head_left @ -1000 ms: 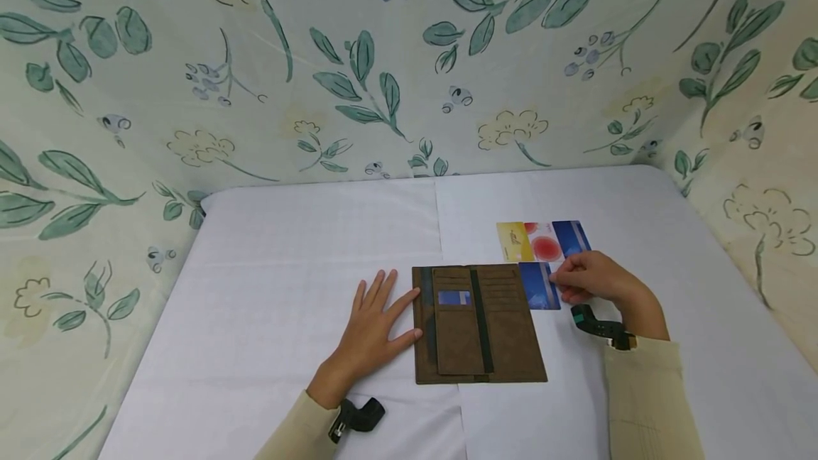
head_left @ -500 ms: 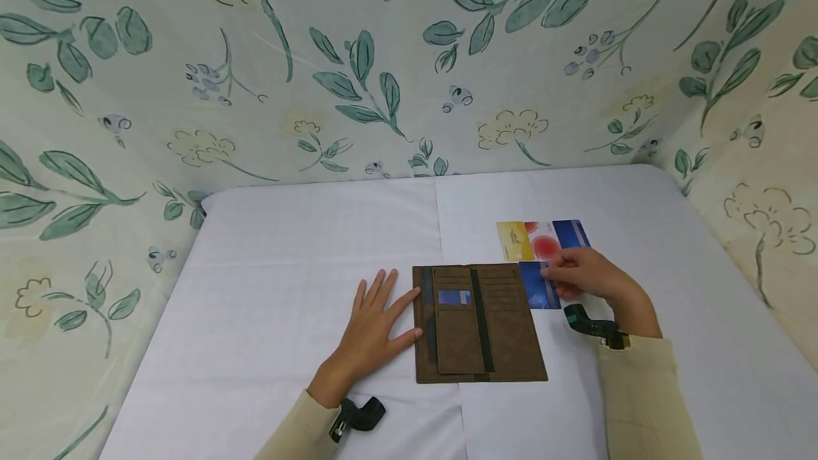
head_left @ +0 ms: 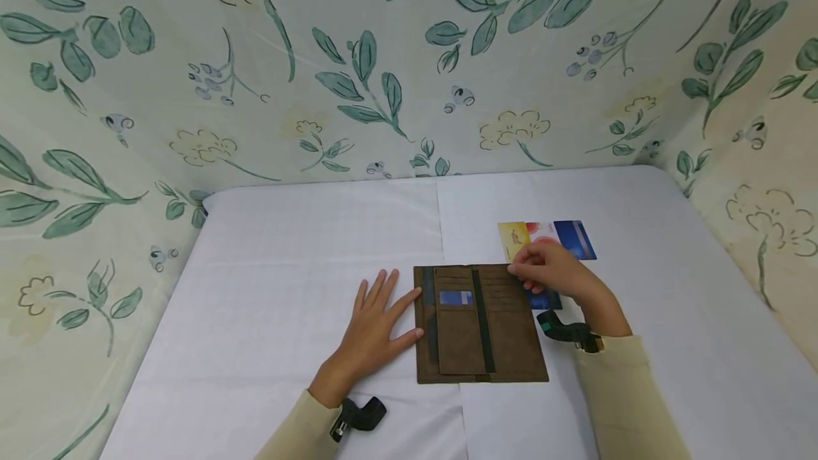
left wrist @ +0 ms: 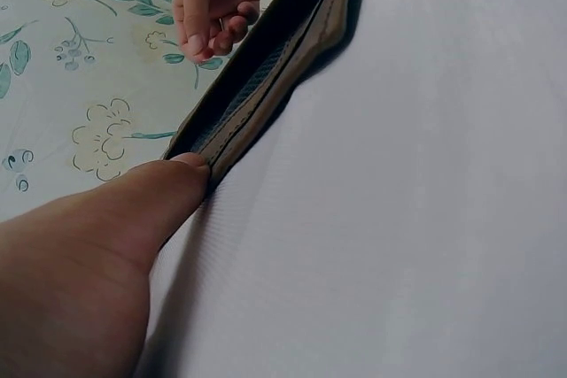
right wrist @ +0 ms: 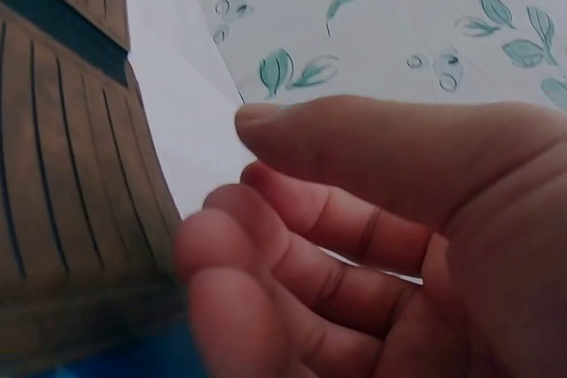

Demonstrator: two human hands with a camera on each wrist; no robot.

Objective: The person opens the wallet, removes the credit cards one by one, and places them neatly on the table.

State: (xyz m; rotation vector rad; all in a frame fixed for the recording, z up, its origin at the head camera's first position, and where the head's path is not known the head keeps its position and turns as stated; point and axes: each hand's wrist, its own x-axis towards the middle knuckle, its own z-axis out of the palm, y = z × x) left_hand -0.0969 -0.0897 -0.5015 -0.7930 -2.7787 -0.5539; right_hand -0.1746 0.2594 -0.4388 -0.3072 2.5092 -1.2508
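The brown wallet (head_left: 456, 339) lies unfolded at lower centre of the head view, cut off in both wrist views. The left hand (head_left: 371, 329), fingers spread, touches its left edge; the right hand (head_left: 556, 272), fingers loosely curled, partly hides a blue card (head_left: 545, 301) and a red-white card (head_left: 542, 230).

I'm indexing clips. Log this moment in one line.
left hand: touches left edge of wallet; right hand: near wallet's far right corner, holding nothing visible; one blue card: slotted in left panel

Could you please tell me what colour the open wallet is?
Mostly brown; the wallet shows best in the head view.
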